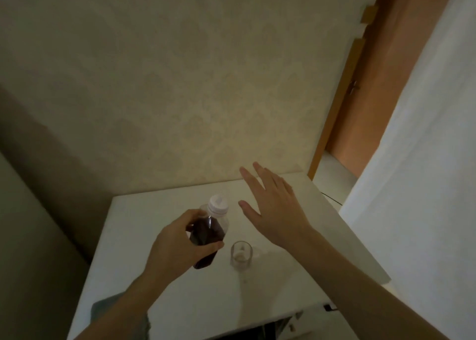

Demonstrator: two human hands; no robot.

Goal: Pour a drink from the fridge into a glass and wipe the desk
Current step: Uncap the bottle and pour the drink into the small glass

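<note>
Holding the bottle point(208, 232) of dark drink above the desk point(296, 285), the left hand point(177, 247) has its grip curled round the body, white cap point(218, 205) on. The right hand point(275, 210) hovers beside it, fingers spread and holding nothing. Unscrewing likely comes next: steady the bottle, then pour over the empty glass point(241, 256) just beside it. A patterned wall point(180, 94) backs the white desk; a wooden door point(381, 81) stands right.

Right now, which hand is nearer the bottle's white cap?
Left. The left hand grips the bottle just below its white cap; the right hand hovers open to the cap's right, touching nothing.
</note>
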